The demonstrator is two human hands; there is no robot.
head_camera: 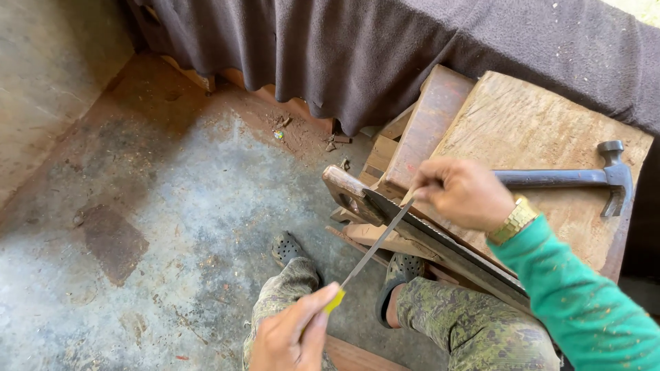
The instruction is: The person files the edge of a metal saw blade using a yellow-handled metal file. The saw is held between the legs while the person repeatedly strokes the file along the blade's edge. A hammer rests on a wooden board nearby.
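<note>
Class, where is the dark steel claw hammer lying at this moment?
The dark steel claw hammer lies flat on the worn wooden bench, right of frame, just beyond the person's right hand.

Floor (172, 206): we see bare grey concrete, stained and scuffed; a darker rectangular patch (110, 240) lies at the left; reddish sawdust and small scraps (295, 130) gather near the far edge
Wall (48, 75): at upper left we find a rough pale concrete surface meeting the floor at a slant
Cloth (385, 48): a dark brown-grey fabric hangs in folds across the top, its hem reaching down near the floor
Tabletop (529, 130): worn, scratched pale wood, dusted with sawdust; a narrower reddish plank (426, 130) stands against its left side
Light: we judge it daylight, soft and even
</note>
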